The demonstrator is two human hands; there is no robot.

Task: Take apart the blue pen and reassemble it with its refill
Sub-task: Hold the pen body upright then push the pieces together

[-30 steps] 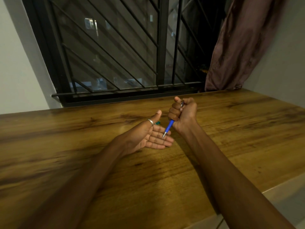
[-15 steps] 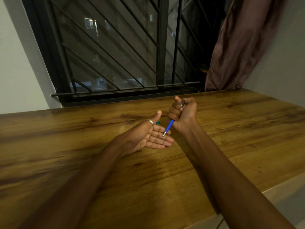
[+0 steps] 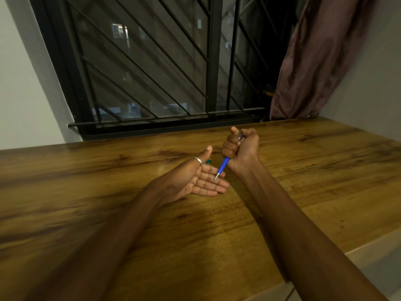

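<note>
My right hand [image 3: 242, 148] is closed in a fist around the blue pen [image 3: 223, 167], thumb on top by the silver clicker end. The pen points down and left, and its silver tip hangs just over the fingers of my left hand [image 3: 199, 178]. That hand lies palm up on the wooden table [image 3: 303, 170], fingers apart, holding nothing, with a ring on the thumb. Most of the pen's barrel is hidden inside my fist.
A small green object [image 3: 207, 161] peeks out on the table behind my left thumb. A barred window [image 3: 165, 68] runs along the table's far edge, and a brown curtain [image 3: 321, 57] hangs at the back right. The table's front edge cuts across the lower right.
</note>
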